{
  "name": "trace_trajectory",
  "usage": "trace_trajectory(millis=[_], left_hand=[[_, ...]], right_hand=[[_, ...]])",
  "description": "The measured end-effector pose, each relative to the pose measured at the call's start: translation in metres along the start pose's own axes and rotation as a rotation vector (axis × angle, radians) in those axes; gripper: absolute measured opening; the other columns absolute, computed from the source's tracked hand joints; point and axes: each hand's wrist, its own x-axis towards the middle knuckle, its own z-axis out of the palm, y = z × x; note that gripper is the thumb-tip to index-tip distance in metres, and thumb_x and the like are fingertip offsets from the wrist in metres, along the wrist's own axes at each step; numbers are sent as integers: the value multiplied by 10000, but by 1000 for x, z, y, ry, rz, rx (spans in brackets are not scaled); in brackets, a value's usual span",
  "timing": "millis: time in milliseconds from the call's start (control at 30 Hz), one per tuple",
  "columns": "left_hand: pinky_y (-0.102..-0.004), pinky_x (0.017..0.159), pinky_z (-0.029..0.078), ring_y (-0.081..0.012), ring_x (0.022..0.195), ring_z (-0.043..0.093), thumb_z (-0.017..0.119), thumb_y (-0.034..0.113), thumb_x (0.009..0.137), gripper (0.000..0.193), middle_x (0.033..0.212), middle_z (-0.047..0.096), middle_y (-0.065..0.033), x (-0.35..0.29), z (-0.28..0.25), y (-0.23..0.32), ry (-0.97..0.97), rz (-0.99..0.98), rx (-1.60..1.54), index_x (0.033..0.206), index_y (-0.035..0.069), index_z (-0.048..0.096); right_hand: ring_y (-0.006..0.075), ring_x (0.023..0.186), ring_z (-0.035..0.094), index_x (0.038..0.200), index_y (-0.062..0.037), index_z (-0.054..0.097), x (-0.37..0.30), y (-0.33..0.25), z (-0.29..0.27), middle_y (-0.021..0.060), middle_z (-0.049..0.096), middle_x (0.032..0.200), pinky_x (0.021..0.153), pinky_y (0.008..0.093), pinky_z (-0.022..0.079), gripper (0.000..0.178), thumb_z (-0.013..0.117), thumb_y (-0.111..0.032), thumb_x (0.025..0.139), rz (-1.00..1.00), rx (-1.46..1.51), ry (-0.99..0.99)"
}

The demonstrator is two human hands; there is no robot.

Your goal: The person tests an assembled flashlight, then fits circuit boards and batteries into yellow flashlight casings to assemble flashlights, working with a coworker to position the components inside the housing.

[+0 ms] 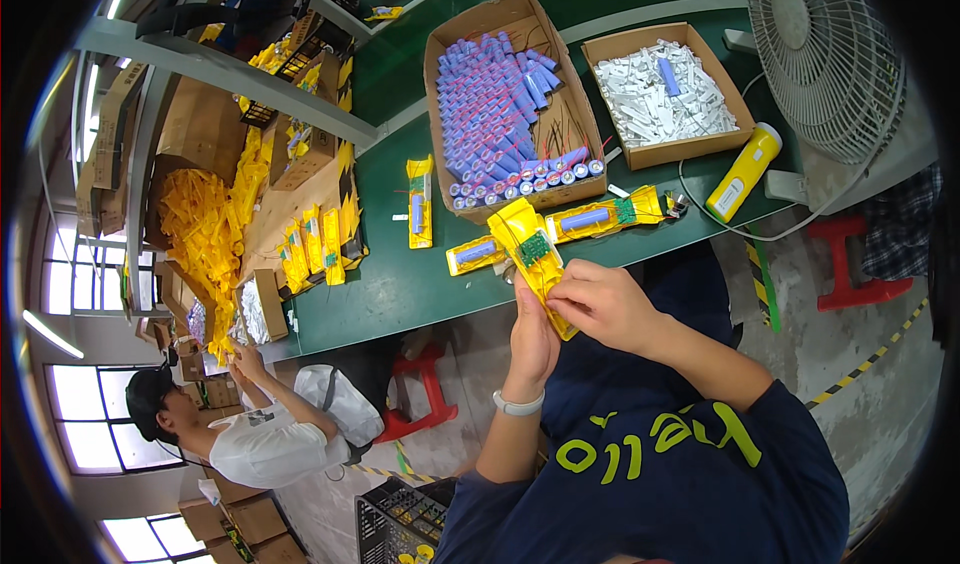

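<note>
Between my hands is a yellow plastic casing (513,221), tilted over the table's near edge, with a green circuit board (536,249) inside it. My left hand (533,339) is closed round its lower end from the left side. The fingers of my right hand (605,302) are pinched together at the casing's lower part; anything small between them is hidden. Just behind it lie a yellow casing (625,214) with a blue cell and green board, and another casing (472,256) with a blue cell. A further casing (419,202) with a cell lies to the left.
A carton (575,104) of blue cells with red wires stands behind my hands. Right of it is a carton (745,114) of white pieces, then a yellow cylinder (745,171) and a fan (825,49). At left, a co-worker (270,444) sits by piled yellow casings (200,214).
</note>
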Motion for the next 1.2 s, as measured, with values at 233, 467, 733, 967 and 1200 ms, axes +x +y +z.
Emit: trace_trajectory(millis=[233,467,733,967,1200], left_hand=[[-376,1081,339,-218,1272,440,209,379,1056,507,1394,421,-93,-2,-4,-5,41,-45,-40,1473,93,225],[-391,1052,377,-253,1208,495,315,301,1044,465,1322,469,-136,1,-6,2,-98,-39,-64,1447,78,254],[-409,995,451,-271,1158,542,452,106,954,495,1283,480,-160,4,-4,16,-123,-166,-23,1408,56,259],[-433,898,539,-305,1007,638,437,-37,885,551,1229,499,-168,14,1,23,-168,-194,56,1378,77,219],[-423,873,557,-300,974,663,427,-29,901,527,1215,534,-171,21,5,31,-155,-382,55,1384,60,234]], right_hand=[[298,703,606,792,-33,646,-1,-1,-1,106,565,799,613,394,489,104,655,-136,810,150,-184,-6],[300,704,608,846,-46,574,3,5,-3,110,561,834,612,405,481,266,752,-212,738,235,-178,127],[250,645,625,797,9,647,18,18,-20,120,632,702,600,354,484,311,794,-247,700,368,38,-119],[242,610,618,767,5,643,25,27,-21,117,630,693,582,345,475,308,788,-261,712,353,190,-154],[260,611,620,731,-6,626,25,31,-23,116,631,674,585,351,476,348,793,-311,711,301,4,-124]])
